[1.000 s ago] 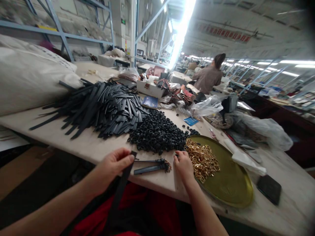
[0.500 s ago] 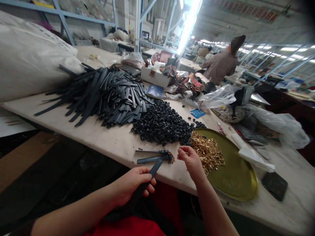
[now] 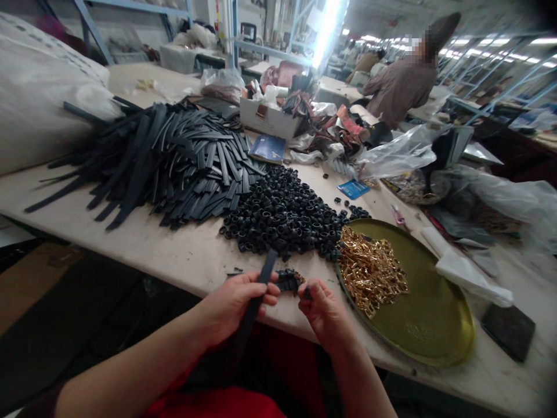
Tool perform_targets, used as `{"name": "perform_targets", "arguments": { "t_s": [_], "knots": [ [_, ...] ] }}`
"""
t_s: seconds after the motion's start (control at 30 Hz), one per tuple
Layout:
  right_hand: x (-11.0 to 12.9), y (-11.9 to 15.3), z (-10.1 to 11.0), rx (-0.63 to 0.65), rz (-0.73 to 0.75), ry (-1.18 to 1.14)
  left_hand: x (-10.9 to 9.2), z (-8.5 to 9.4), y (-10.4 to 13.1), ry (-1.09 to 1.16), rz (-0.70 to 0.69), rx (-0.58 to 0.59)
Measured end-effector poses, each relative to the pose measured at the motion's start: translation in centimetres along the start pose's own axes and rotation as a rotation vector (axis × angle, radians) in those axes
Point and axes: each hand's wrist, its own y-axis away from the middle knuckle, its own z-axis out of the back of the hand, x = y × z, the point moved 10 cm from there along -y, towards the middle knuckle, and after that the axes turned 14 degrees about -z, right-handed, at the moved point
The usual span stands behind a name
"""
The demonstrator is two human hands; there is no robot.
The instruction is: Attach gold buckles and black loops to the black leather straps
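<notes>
A black strap (image 3: 268, 265) is pinched in my left hand (image 3: 244, 296), its upper end pointing up past the fingers and its lower part hanging over my lap. Just to the right, my right hand (image 3: 319, 307) is closed on a small black loop (image 3: 308, 292). Behind both hands, finished-looking straps with gold ends (image 3: 288, 280) lie near the table edge, partly hidden by my left fingers. A heap of black loops (image 3: 282, 215) sits beyond them. Gold buckles (image 3: 372, 270) are piled on the left part of a round olive tray (image 3: 435, 313).
Many black straps (image 3: 187, 157) are heaped at the left beside a large white sack (image 3: 43, 98). A white box (image 3: 270, 119), a blue booklet (image 3: 267, 148) and plastic bags (image 3: 400, 154) stand farther back. A black flat object (image 3: 508, 330) lies right of the tray. A person (image 3: 402, 84) is beyond.
My right hand has moved down and left, closer to my left hand, and a small black loop now shows in its fingers. The strap is held more upright. The camera view has shifted.
</notes>
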Motion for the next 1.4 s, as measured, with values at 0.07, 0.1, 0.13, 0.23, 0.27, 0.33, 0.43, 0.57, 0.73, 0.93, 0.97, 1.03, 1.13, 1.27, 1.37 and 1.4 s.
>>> {"name": "perform_targets", "arguments": {
  "t_s": [0.07, 0.1, 0.13, 0.23, 0.27, 0.33, 0.43, 0.57, 0.73, 0.93, 0.97, 1.03, 1.13, 1.27, 1.37, 1.4],
  "knots": [
    [-0.7, 0.4, -0.4, 0.011, -0.040, -0.025, -3.3, 0.0, -1.1, 0.105, -0.165, -0.062],
    [-1.3, 0.6, -0.8, 0.029, -0.066, -0.017, -5.1, 0.0, -1.4, 0.149, -0.257, -0.096],
    [-2.0, 0.9, -1.2, 0.054, -0.094, 0.003, -6.7, 0.1, -1.6, 0.182, -0.348, -0.126],
    [-4.0, 1.8, -2.7, 0.139, -0.162, 0.039, -10.0, -0.3, -1.0, 0.196, -0.570, -0.183],
    [-4.5, 2.1, -3.1, 0.161, -0.182, 0.022, -10.2, -0.6, -0.6, 0.180, -0.608, -0.174],
    [-5.2, 2.4, -3.6, 0.178, -0.218, -0.045, -9.5, -1.8, 0.5, 0.131, -0.618, -0.100],
    [-5.0, 2.5, -3.6, 0.143, -0.212, -0.118, -6.8, -4.9, 2.7, -0.045, -0.529, 0.196],
    [-2.6, 3.1, -2.4, 0.083, -0.048, -0.048, -4.2, -6.3, 5.9, -0.357, -0.501, 0.452],
    [-0.9, 5.5, -0.7, 0.046, 0.082, 0.203, -1.0, -1.8, 5.9, -0.208, -0.121, 0.296],
    [-3.2, 6.4, -2.7, 0.107, 0.016, 0.292, 2.8, -2.4, 5.9, -0.274, 0.129, 0.435],
    [-3.4, 6.3, -2.9, 0.104, 0.014, 0.268, 3.3, -2.7, 5.8, -0.338, 0.125, 0.460],
    [-3.3, 5.8, -2.4, 0.058, 0.031, 0.174, 3.4, -2.7, 5.2, -0.413, 0.087, 0.426],
    [-2.7, 5.3, -0.6, -0.067, 0.068, 0.043, 3.3, -2.0, 4.6, -0.447, 0.061, 0.343],
    [-2.8, 4.5, 0.3, -0.112, 0.025, 0.007, 3.3, -1.9, 4.1, -0.525, 0.037, 0.400],
    [-3.2, 3.8, 0.2, -0.103, -0.009, 0.001, 3.0, -1.9, 3.1, -0.676, -0.044, 0.423],
    [-3.2, 3.6, 0.3, -0.107, -0.005, 0.005, 2.9, -1.9, 2.7, -0.739, -0.072, 0.427]
  ]
}}
